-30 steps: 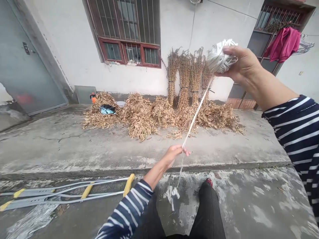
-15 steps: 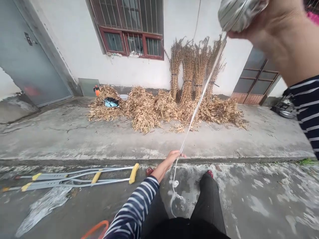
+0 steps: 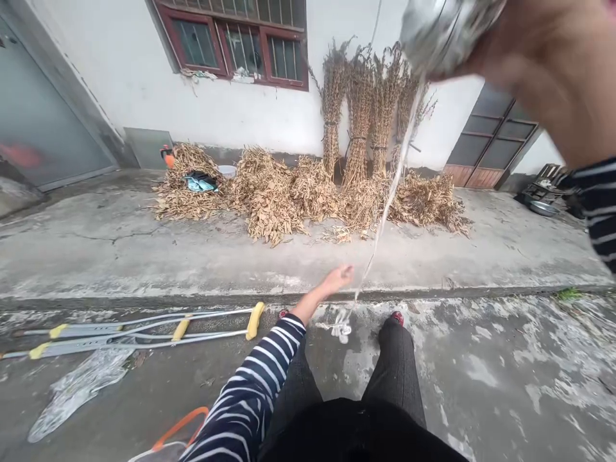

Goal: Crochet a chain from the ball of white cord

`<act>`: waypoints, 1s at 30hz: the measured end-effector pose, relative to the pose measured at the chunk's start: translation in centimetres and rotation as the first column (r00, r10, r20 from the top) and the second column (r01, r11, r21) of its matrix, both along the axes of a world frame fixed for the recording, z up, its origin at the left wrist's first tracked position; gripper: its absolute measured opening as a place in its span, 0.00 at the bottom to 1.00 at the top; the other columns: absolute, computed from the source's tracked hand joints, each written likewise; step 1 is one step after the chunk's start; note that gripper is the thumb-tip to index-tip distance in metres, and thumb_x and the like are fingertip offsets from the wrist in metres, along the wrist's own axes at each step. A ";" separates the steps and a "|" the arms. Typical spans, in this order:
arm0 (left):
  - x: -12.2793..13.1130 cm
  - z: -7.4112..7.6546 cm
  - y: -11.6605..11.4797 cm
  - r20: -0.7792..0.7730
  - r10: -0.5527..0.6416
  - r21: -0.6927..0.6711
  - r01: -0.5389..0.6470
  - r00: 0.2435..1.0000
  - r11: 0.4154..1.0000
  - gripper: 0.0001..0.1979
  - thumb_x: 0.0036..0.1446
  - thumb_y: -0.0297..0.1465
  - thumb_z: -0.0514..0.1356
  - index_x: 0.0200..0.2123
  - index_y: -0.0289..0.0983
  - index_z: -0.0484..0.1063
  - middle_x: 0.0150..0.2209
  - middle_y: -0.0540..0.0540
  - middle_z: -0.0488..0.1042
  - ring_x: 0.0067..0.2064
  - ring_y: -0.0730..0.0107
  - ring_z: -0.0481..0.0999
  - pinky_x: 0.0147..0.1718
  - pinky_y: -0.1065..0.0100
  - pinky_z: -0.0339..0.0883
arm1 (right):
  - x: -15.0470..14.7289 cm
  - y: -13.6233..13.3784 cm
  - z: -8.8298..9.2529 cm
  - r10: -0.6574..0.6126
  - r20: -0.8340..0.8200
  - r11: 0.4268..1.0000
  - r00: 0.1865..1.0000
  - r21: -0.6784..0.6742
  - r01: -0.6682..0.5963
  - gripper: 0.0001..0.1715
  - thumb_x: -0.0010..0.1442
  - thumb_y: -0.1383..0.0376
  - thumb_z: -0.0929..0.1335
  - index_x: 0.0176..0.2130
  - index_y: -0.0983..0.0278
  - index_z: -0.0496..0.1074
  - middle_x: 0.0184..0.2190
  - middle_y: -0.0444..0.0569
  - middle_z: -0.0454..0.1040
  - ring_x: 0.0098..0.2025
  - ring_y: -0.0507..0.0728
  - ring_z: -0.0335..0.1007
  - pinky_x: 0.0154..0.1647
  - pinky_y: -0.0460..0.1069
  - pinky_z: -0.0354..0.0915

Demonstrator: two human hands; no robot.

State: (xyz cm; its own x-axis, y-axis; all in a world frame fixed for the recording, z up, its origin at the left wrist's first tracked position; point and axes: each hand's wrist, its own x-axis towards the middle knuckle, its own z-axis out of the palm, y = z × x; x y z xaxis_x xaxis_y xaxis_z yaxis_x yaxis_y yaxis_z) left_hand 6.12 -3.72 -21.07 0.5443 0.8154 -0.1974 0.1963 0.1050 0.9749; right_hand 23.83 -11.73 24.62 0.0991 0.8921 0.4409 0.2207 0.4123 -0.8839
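High on the right, my right hand (image 3: 524, 70) is wrapped round a whitish, shiny roll of cord (image 3: 445, 35), both smeared by motion. A strand of white cord (image 3: 393, 189) runs down from this roll to the foot of the concrete step. Its loose end lies in a small tangled heap (image 3: 341, 328) on the wet ground between my feet. My left hand (image 3: 337, 278) hovers above the step edge, just left of the strand and apart from it. Its fingers are loosely bent, with nothing seen in them.
Dried plant heaps (image 3: 272, 199) lie along the wall, and tied upright bundles (image 3: 359, 115) lean behind them. At left on the ground are crutches (image 3: 144, 333) with yellow pads and a clear plastic sheet (image 3: 81, 391). An orange handle (image 3: 180, 427) shows near my left sleeve.
My left hand has let go of the cord and moved slightly up. The strand hangs slacker, its lower end now bunched on the ground. The roll in my right hand has shifted left in view.
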 end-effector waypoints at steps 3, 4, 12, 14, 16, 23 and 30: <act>0.2 8.5 2.2 0.331 -0.009 0.235 -0.073 0.944 0.969 0.23 0.59 0.33 0.69 0.58 0.46 0.75 0.70 0.41 0.68 0.72 0.45 0.65 0.73 0.41 0.53 | -1.0 0.9 -4.7 0.182 0.124 0.983 0.975 -0.013 -0.181 0.08 0.62 0.71 0.71 0.43 0.71 0.73 0.43 0.48 0.77 0.47 0.57 0.76 0.66 0.68 0.69; 0.5 11.3 2.7 0.421 0.021 0.266 -0.146 0.907 0.953 0.22 0.59 0.36 0.70 0.57 0.47 0.75 0.70 0.42 0.69 0.71 0.47 0.66 0.72 0.43 0.55 | -1.1 1.4 -5.8 0.227 0.138 0.974 0.964 -0.039 -0.224 0.13 0.57 0.69 0.74 0.42 0.69 0.73 0.43 0.49 0.77 0.45 0.58 0.75 0.66 0.71 0.68; 4.2 20.5 3.4 0.537 0.045 0.302 -0.242 0.843 0.922 0.08 0.63 0.31 0.67 0.45 0.38 0.80 0.42 0.44 0.84 0.52 0.62 0.82 0.66 0.52 0.63 | -1.0 4.1 -9.0 0.166 0.082 0.984 0.983 -0.076 -0.160 0.39 0.42 0.67 0.83 0.50 0.61 0.68 0.46 0.50 0.76 0.47 0.62 0.74 0.47 0.62 0.77; 4.5 19.1 2.7 0.531 0.022 0.307 -0.217 0.847 0.927 0.06 0.65 0.32 0.64 0.41 0.36 0.80 0.35 0.46 0.84 0.46 0.64 0.83 0.65 0.53 0.63 | -0.2 4.4 -9.2 0.148 0.135 0.989 0.980 -0.048 -0.143 0.41 0.41 0.66 0.84 0.51 0.60 0.67 0.46 0.50 0.75 0.48 0.62 0.74 0.43 0.58 0.77; 4.5 17.2 2.0 0.531 -0.026 0.301 -0.159 0.847 0.940 0.08 0.65 0.34 0.64 0.39 0.35 0.80 0.33 0.45 0.84 0.43 0.65 0.83 0.63 0.54 0.65 | 0.7 4.5 -9.4 0.115 0.190 0.993 0.975 -0.017 -0.114 0.46 0.39 0.65 0.85 0.52 0.60 0.66 0.47 0.51 0.74 0.49 0.62 0.73 0.41 0.57 0.77; 1.4 14.1 -1.6 0.475 -0.331 0.267 0.225 0.816 0.937 0.13 0.61 0.40 0.68 0.36 0.34 0.78 0.34 0.42 0.84 0.43 0.62 0.84 0.60 0.53 0.68 | 4.3 6.0 -11.7 0.025 0.418 0.991 0.908 0.106 -0.076 0.45 0.39 0.70 0.85 0.53 0.56 0.69 0.61 0.53 0.65 0.67 0.71 0.57 0.57 0.65 0.77; -1.8 18.5 -2.1 0.590 -0.319 0.278 0.184 0.742 0.943 0.13 0.66 0.39 0.66 0.35 0.34 0.79 0.33 0.42 0.82 0.42 0.61 0.85 0.54 0.54 0.76 | 5.0 6.9 -20.4 0.088 0.538 0.996 0.838 -0.022 -0.090 0.41 0.36 0.71 0.83 0.51 0.58 0.76 0.62 0.53 0.62 0.68 0.72 0.55 0.73 0.74 0.57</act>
State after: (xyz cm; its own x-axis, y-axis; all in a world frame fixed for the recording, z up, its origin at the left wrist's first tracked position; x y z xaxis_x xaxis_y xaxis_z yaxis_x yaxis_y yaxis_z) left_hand 4.36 -5.78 -2.57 0.6811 0.6144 0.3983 -0.4638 -0.0590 0.8840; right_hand 28.80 -4.81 4.23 -0.2342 0.8839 0.4048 0.6232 0.4561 -0.6353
